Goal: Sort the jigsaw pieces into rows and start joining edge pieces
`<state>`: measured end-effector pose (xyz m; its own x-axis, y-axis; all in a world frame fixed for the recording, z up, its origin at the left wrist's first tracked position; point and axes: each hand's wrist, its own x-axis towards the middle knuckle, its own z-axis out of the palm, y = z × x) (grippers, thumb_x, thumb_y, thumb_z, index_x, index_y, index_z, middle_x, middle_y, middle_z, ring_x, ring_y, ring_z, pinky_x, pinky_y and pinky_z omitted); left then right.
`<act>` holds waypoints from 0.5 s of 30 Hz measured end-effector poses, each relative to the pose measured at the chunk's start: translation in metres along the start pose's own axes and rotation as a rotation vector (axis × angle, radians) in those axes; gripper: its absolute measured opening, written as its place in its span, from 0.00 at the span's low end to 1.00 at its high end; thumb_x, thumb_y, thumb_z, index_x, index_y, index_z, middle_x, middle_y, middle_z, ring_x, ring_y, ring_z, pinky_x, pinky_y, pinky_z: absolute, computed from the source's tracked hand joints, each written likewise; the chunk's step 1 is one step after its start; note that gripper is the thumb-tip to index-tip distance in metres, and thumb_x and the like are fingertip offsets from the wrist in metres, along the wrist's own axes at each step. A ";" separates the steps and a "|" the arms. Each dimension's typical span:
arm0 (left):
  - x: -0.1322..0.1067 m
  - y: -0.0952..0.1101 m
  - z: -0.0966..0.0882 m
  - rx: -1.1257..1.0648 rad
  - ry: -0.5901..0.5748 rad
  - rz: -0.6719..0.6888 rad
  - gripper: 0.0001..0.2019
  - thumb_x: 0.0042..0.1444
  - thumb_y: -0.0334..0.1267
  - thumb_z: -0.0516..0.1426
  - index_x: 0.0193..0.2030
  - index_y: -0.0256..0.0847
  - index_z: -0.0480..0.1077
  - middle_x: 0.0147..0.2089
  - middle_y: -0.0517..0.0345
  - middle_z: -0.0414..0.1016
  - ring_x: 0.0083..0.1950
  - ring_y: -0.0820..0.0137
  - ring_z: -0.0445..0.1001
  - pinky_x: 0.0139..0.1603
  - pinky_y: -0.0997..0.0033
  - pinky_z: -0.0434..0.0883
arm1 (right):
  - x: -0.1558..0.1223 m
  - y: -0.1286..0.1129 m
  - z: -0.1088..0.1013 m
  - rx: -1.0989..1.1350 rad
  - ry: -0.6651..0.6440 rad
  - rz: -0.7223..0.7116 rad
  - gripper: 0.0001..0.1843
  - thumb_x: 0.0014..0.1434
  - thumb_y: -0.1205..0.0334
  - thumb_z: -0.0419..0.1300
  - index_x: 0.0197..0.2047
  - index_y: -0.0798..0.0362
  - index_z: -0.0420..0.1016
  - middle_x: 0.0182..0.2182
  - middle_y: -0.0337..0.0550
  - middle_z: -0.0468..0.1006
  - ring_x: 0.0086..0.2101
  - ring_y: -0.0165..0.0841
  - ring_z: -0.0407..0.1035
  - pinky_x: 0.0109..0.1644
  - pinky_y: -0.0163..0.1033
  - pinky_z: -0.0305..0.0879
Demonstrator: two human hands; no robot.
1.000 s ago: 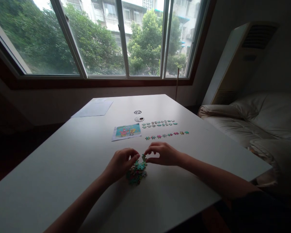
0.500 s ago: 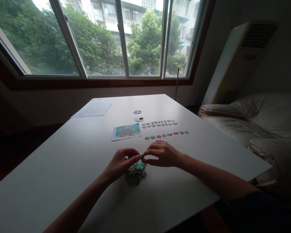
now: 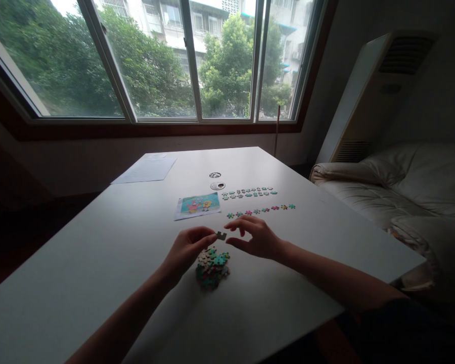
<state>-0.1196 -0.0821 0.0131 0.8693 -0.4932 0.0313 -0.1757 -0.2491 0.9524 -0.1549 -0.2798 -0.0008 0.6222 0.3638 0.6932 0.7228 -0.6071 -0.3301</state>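
Your left hand [image 3: 187,246] pinches a small, dull-green, notched jigsaw piece [image 3: 222,236] in its grip, above the smooth white surface [image 3: 98,263]. At the piece's 3 o'clock, your right hand [image 3: 258,237] has its grip spread, thumb and fingers parted just beside it. The loose heap of multicoloured jigsaw pieces [image 3: 213,268] lies towards 7 o'clock, the rectangular blue cartoon print [image 3: 199,205] at 11, the neat row of knobbed, coloured jigsaw pieces [image 3: 248,213] around 2.
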 end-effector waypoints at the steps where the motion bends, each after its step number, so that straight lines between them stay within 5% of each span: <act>1: 0.000 0.001 0.001 -0.017 0.024 -0.002 0.13 0.46 0.45 0.57 0.30 0.35 0.72 0.24 0.59 0.70 0.24 0.75 0.62 0.23 0.76 0.60 | 0.000 0.000 0.001 0.009 0.015 0.021 0.15 0.54 0.54 0.57 0.41 0.54 0.69 0.31 0.42 0.74 0.25 0.25 0.63 0.32 0.34 0.63; 6: -0.003 0.007 0.004 -0.062 0.098 -0.018 0.13 0.44 0.45 0.59 0.29 0.35 0.72 0.25 0.58 0.70 0.24 0.75 0.61 0.23 0.76 0.58 | 0.000 0.001 0.006 0.019 0.061 0.075 0.16 0.53 0.53 0.58 0.40 0.55 0.69 0.31 0.43 0.73 0.25 0.25 0.63 0.31 0.33 0.64; 15: -0.004 0.007 0.005 -0.090 0.057 -0.020 0.11 0.44 0.44 0.59 0.27 0.36 0.72 0.23 0.61 0.67 0.23 0.76 0.60 0.23 0.77 0.57 | 0.000 0.002 0.006 0.054 0.084 0.051 0.11 0.54 0.57 0.57 0.38 0.55 0.70 0.31 0.42 0.73 0.24 0.23 0.62 0.29 0.32 0.64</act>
<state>-0.1261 -0.0859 0.0178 0.8976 -0.4400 0.0273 -0.1184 -0.1809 0.9763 -0.1513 -0.2767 -0.0052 0.6329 0.2714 0.7251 0.7071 -0.5839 -0.3987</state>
